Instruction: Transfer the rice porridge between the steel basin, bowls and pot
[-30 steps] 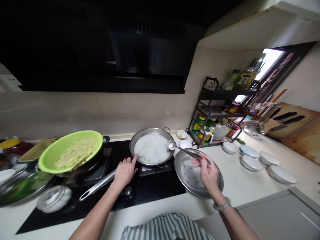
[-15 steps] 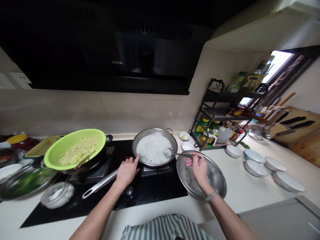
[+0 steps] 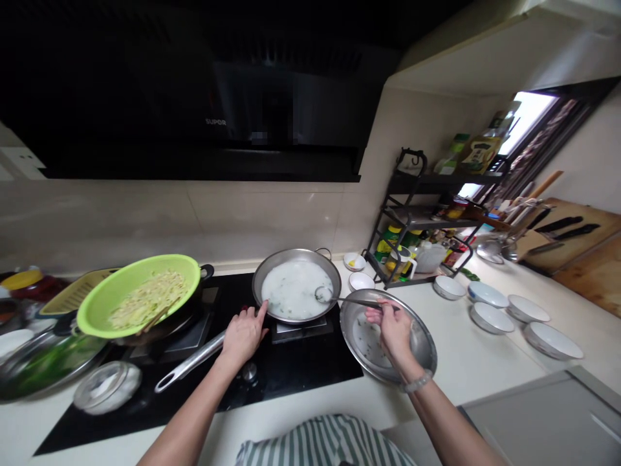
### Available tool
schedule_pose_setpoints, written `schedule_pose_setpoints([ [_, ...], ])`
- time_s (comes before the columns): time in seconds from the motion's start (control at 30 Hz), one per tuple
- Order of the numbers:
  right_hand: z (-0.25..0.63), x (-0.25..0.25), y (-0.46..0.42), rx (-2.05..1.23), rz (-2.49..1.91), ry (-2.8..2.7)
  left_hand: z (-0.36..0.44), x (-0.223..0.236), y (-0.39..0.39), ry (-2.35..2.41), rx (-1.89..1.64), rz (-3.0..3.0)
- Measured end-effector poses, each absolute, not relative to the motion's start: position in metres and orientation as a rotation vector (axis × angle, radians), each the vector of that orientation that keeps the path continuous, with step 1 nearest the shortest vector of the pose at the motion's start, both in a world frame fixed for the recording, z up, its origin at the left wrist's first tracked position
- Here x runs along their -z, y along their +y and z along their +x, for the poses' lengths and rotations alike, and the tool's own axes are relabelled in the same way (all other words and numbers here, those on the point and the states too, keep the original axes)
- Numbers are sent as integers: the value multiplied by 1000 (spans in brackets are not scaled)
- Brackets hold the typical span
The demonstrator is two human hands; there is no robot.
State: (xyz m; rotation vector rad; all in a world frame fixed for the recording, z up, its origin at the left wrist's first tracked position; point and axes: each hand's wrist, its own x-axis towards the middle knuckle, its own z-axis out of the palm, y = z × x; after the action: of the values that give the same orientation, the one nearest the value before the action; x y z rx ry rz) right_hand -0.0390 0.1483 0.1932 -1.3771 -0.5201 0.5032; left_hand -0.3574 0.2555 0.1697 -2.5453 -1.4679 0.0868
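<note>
A wide metal pan (image 3: 255,265) of milky white liquid with green bits sits on the right burner. My left hand (image 3: 244,333) is closed over its long metal handle (image 3: 190,362) close to the pan, with one finger stretched toward the rim. In my right hand (image 3: 394,330) is the dark handle of a ladle (image 3: 356,301), whose bowl rests at the right side of the pan, partly in the liquid. That hand hovers above a steel basin (image 3: 423,346) holding a little cloudy liquid with dark bits.
On the left, a green basin (image 3: 92,310) of pale shredded food with chopsticks rests over another pan. A glass jar (image 3: 109,387) stands at the stove's front left. Several white bowls (image 3: 492,317) and a black spice rack (image 3: 407,213) are to the right. The range hood (image 3: 194,155) hangs above.
The view has shifted slightly to the right. The ladle's bowl has moved a little within the pan, while my left hand stays on the handle.
</note>
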Motion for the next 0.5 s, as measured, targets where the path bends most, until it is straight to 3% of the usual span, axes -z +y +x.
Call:
schedule_pose_setpoints([
  [0.5, -39, -201, 143, -526, -1316, -465, -356, -171, 255, -1477, -91, -2539],
])
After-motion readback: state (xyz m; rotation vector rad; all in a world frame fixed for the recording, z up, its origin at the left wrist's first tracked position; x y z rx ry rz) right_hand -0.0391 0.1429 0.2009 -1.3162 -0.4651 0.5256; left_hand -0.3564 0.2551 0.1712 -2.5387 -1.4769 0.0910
